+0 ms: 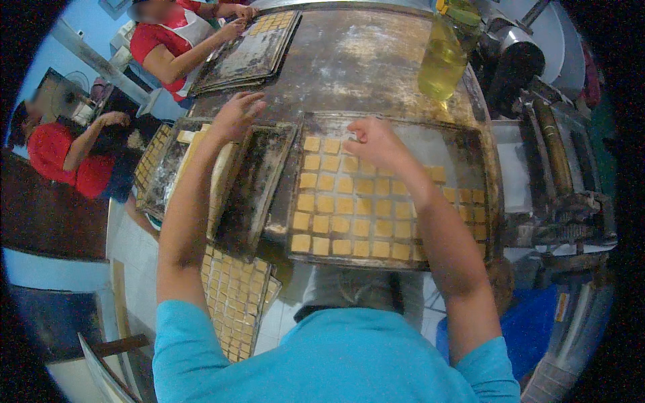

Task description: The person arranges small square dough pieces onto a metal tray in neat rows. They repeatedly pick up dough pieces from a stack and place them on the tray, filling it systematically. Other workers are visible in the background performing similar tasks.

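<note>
A metal baking tray (458,146) lies on the worktable in front of me. Rows of small yellow dough squares (364,206) cover its near and left parts; its far right part shows bare metal. Over the tray's far left area is my right hand (375,143), its thumb and fingers curled together; whether they pinch a piece cannot be told. My left hand (239,115) hovers above the far end of another tray (252,196) to the left, fingers apart and apparently holding nothing. Pale yellow dough strips (224,174) rest there, partly hidden behind my left forearm.
A bottle of yellow oil (441,70) stands at the far right of the table (352,60). Stacked trays (242,60) lie far left, near a person in red (161,55). Another person (60,151) is farther left. Filled trays (234,302) sit lower left; a roller machine (554,146) is right.
</note>
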A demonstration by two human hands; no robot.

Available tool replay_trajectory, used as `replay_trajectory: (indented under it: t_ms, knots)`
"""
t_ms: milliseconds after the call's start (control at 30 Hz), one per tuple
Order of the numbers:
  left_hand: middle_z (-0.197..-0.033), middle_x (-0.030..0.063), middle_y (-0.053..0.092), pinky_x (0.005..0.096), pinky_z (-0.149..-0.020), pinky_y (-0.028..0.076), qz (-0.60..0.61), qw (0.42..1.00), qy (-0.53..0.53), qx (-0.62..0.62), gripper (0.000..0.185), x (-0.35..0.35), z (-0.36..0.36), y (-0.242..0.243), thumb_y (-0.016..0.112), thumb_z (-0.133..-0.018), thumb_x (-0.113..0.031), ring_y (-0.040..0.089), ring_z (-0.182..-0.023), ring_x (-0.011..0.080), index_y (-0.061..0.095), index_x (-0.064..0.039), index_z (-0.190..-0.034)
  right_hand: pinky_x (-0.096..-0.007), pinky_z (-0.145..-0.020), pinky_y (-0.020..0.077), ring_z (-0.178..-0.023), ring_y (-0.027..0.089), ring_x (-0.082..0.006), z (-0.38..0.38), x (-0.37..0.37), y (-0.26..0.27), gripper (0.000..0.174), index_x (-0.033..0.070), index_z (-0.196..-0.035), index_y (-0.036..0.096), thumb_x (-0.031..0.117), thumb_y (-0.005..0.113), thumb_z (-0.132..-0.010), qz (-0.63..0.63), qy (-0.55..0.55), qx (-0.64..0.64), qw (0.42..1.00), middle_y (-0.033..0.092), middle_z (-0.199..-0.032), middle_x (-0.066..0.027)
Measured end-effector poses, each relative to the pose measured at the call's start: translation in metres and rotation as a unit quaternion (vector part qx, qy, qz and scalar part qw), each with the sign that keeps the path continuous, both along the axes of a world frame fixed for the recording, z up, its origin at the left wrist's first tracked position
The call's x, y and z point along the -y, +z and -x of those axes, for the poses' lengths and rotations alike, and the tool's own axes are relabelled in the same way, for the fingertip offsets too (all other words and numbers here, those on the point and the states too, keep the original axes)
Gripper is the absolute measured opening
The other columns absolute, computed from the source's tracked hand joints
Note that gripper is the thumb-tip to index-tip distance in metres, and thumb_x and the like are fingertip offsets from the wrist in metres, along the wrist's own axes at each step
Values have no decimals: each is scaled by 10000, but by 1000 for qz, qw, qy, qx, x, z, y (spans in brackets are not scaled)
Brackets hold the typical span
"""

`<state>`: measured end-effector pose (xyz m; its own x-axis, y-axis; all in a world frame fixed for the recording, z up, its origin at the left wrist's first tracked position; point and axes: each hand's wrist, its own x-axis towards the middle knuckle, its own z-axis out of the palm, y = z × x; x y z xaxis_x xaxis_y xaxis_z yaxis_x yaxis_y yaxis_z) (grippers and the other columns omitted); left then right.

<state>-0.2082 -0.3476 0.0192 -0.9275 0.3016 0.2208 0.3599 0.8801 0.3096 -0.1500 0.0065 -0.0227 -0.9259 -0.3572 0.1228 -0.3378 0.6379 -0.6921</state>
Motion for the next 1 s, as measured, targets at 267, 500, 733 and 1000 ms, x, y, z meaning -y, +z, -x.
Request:
replay_trajectory:
  t_ms: [267,500,733,1000]
  knots:
    - [-1099,180,725,370,-929,504,-2,977,79,199,498,85,-1,-20,484,-1064,-459,678,-1026,267,698,-30,-1198,-418,-823,548,-936,660,-299,-5,4,0,494,-8,-1177,710,329,801,-827,-13,0,-33,999,663,-985,-183]
    - [-1111,150,717,376,-921,514,53,997,-37,38,344,96,-6,-16,586,-1030,-306,670,-1012,247,725,-13,-1146,-430,-784,546,-887,665,-319,-3,4,-3,485,7,-1152,723,354,791,-821,-34,-4,-42,999,665,-973,-191]
    - [-1058,143,710,385,-867,532,33,992,-4,118,203,103,5,-19,645,-968,-148,673,-975,256,722,-9,-1094,-431,-788,549,-869,671,-329,-5,4,-3,474,-7,-1131,728,346,786,-820,-20,0,-55,998,677,-953,-196]
    - [-1016,135,701,367,-824,533,-79,987,20,137,171,100,11,-29,708,-915,-107,676,-896,232,725,-12,-1055,-431,-805,546,-897,665,-326,-4,4,-4,481,-8,-1151,716,347,780,-833,-35,1,-49,998,664,-994,-191]
